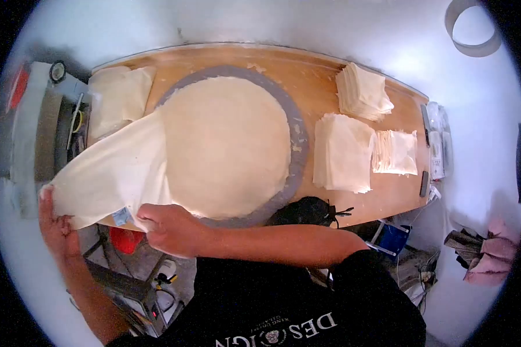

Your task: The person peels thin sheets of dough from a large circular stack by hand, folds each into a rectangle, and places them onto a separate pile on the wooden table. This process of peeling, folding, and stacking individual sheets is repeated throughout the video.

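Note:
A large round stack of thin pale dough (231, 144) lies on a round grey board (298, 144). From its left side a thin pale sheet (118, 168) stretches toward me, smooth and pulled fairly taut; it looks like dough, though I cannot be sure it is not cloth. My left hand (61, 225) is closed on the sheet's outer left corner. Closed in a fist, my right hand (171, 230) grips its near edge beside the round stack. A small bluish patch (121, 216) shows on the sheet close to my right hand.
Folded pale sheets (121, 95) lie at the table's back left. On the right are a tall stack (342, 153), a back stack (362, 91) and a smaller stack (395, 152) of cut sheets. A black pouch (304, 211) sits at the wooden table's (382, 199) front edge.

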`<state>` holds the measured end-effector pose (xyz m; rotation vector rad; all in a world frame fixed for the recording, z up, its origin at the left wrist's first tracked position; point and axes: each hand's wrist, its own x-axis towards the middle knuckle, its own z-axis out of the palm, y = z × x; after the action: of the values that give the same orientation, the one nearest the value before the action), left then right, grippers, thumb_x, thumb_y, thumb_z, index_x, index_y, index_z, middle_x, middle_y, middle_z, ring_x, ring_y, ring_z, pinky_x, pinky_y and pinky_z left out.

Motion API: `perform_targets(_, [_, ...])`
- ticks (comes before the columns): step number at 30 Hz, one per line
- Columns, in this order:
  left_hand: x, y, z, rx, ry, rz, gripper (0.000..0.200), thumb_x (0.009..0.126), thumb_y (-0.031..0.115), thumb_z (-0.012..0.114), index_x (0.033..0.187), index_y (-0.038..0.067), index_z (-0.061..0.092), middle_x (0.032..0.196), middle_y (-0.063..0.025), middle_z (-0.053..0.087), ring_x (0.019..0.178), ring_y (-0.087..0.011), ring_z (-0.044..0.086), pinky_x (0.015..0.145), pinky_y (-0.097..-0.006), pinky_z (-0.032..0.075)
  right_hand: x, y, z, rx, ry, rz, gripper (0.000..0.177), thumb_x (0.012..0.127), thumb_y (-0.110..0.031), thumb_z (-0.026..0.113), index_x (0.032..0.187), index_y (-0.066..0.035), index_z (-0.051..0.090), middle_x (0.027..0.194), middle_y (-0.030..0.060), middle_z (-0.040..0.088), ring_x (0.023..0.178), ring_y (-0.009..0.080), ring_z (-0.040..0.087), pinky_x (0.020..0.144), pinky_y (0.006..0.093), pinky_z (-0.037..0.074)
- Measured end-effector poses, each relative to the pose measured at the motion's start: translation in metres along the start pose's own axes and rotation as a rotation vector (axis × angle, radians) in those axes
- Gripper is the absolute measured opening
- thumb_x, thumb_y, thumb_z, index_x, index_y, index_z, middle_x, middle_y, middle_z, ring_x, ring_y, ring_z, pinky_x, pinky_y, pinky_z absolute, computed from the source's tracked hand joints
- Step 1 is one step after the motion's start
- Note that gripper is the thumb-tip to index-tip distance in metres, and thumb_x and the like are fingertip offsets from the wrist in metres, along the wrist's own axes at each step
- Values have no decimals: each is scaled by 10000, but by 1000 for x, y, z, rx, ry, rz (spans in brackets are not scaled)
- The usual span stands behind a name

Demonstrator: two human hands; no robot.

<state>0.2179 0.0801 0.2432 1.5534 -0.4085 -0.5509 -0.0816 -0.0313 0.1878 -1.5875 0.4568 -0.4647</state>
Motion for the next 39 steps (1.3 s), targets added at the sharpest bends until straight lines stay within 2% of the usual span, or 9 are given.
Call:
perform_targets(2, [-7, 34, 1, -35, -73, 29, 473, 913, 123, 525, 1368, 16, 451, 1392, -130, 471, 1218, -252, 508, 936, -309, 488, 3, -26, -11, 68, 26, -95, 193, 767, -59, 518, 948, 7, 538, 825, 245, 586, 783, 444, 568, 691, 456, 457])
perform_targets(5, [-16, 73, 20, -142, 234, 90, 392, 955, 220, 537, 1296, 25, 543, 1280, -95, 583, 941, -79, 610, 584, -125, 431, 9, -60, -40, 112, 41, -64, 198, 756, -62, 531, 936, 15, 559, 792, 237, 586, 749, 392, 593, 681, 427, 464])
perform_targets(10, [4, 93, -5, 27, -235, 454, 448, 952, 187, 542, 1354, 3, 471, 1315, -128, 548, 1019, -118, 606, 734, -190, 500, 16, -106, -96, 176, -57, -13, 190, 745, -72, 582, 911, 14, 617, 686, 77, 596, 613, 106, 534, 578, 285, 434])
perform_targets(13, [12, 129, -16, -42, -77, 451, 446, 935, 176, 571, 1335, -4, 485, 1307, -140, 542, 1062, -155, 587, 801, -245, 506, 25, -124, -104, 227, -39, -151, 189, 702, -137, 623, 755, 44, 617, 696, 218, 619, 602, 318, 607, 597, 414, 488])
perform_targets(15, [-24, 166, 69, -197, -265, 398, 307, 972, 308, 468, 741, 109, 500, 620, 33, 445, 501, -67, 380, 466, -232, 293, 29, -139, -116, 107, -36, -156, 214, 688, -159, 637, 732, 51, 625, 692, 216, 626, 578, 287, 604, 587, 396, 493])
perform_targets(19, [74, 133, -37, -362, -840, 216, 401, 937, 180, 569, 1285, -12, 521, 1217, -126, 586, 1098, -189, 573, 882, -287, 493, 39, -140, -149, -244, 155, -191, 273, 675, -191, 651, 838, 27, 672, 702, 208, 642, 573, 266, 613, 599, 383, 511])
perform_targets(21, [38, 104, 38, -231, -227, 254, 339, 936, 180, 575, 1215, -12, 562, 1097, -97, 623, 1007, -173, 595, 831, -280, 499, 41, -125, -169, -301, 217, -28, 243, 710, -178, 658, 862, 12, 673, 726, 132, 646, 611, 193, 599, 599, 341, 498])
perform_targets(28, [34, 39, 133, -375, -339, -25, 215, 935, 185, 592, 1074, 21, 601, 1017, -59, 627, 961, -163, 604, 839, -300, 496, 51, -78, -210, -554, 456, -74, 279, 707, -207, 660, 914, -23, 687, 830, 180, 680, 690, 312, 648, 685, 397, 520])
perform_targets(39, [-97, -12, 144, -354, -81, 260, 357, 933, 92, 559, 1270, 7, 477, 1183, -96, 576, 1033, -173, 566, 833, -306, 495, -60, -54, -191, -1041, 463, -421, 138, 848, -168, 591, 960, -91, 617, 921, 137, 653, 840, 337, 634, 716, 440, 509])
